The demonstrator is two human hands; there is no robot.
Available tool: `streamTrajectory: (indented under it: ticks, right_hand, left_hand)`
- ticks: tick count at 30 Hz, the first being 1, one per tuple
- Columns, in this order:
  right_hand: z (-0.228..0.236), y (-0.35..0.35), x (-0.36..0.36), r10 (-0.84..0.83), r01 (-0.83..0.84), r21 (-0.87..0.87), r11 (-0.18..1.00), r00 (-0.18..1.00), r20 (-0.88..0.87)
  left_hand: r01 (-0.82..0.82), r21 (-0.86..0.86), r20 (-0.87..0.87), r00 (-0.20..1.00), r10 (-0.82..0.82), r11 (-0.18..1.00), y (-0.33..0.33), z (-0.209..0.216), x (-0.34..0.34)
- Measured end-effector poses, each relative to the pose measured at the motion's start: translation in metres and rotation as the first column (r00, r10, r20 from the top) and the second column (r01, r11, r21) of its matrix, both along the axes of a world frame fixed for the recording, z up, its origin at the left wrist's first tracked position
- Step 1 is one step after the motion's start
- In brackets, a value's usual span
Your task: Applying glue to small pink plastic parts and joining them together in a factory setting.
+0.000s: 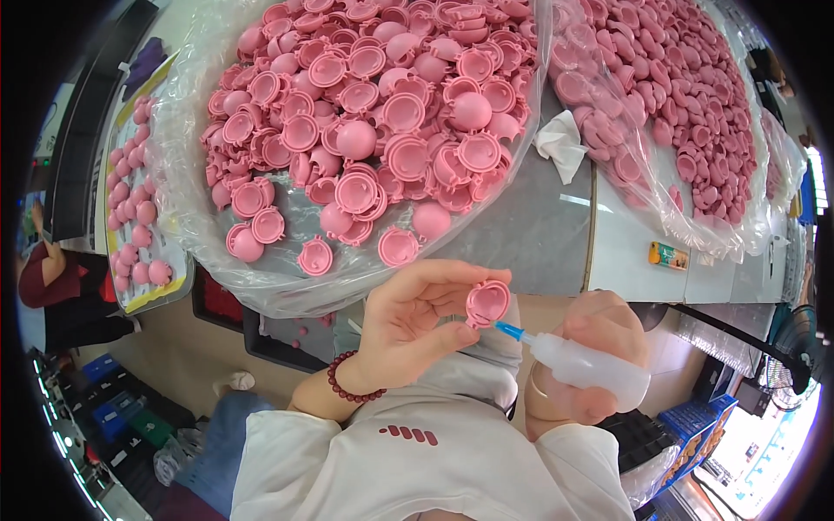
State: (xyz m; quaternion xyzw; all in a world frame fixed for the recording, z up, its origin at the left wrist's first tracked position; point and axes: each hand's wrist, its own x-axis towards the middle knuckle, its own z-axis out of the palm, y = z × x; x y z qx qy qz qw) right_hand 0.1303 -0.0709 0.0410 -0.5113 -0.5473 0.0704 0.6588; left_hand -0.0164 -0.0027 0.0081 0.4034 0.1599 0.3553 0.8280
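Between the thumb and fingers of my left hand [408,326] is a small pink plastic half-shell [487,302], its hollow side facing up. My right hand [605,323] is wrapped round a translucent white squeeze bottle [591,372], which lies tilted across the palm. The bottle's thin blue nozzle [511,331] points left and meets or nearly meets the lower rim of the half-shell; any liquid there is too small to make out. Beyond my hands, a large heap of similar pink half-shells [404,113] fills a clear plastic bag [287,291] on the grey table.
A second bag of pink pieces [695,122] lies at the far right. Between the bags sits a crumpled white tissue [561,145], with an orange-and-green lighter [668,255] nearer me. At left, a yellow-edged tray [165,295] carries pink balls. Another person's arm [50,252] shows at far left.
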Motion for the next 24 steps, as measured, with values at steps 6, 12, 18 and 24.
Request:
streamTrajectory:
  ticks: [6, 12, 18, 24]
  right_hand:
    - [0.0036, -0.0017, -0.0006, -0.003, 0.009, -0.093, 0.996, 0.998, 0.064]
    - [-0.0024, -0.0003, -0.0034, -0.045, 0.046, 0.027, 0.999, 0.997, -0.062]
    - [-0.0013, -0.0007, -0.0023, -0.009, 0.013, -0.062, 0.998, 0.997, 0.076]
    - [-0.0042, -0.0001, -0.0031, -0.132, 0.134, -0.024, 0.991, 0.987, 0.088]
  left_hand:
    - [0.023, 0.039, -0.014, 1.0, -0.023, 0.999, 0.0012, 0.0008, -0.001]
    - [0.024, 0.065, 0.009, 1.0, -0.025, 0.998, 0.0011, -0.0009, -0.0016]
    - [0.026, 0.072, -0.018, 1.0, -0.025, 0.997, 0.0012, 0.0006, -0.0028]
    - [0.015, 0.085, -0.009, 1.0, -0.014, 0.996, -0.0001, 0.0021, -0.0031]
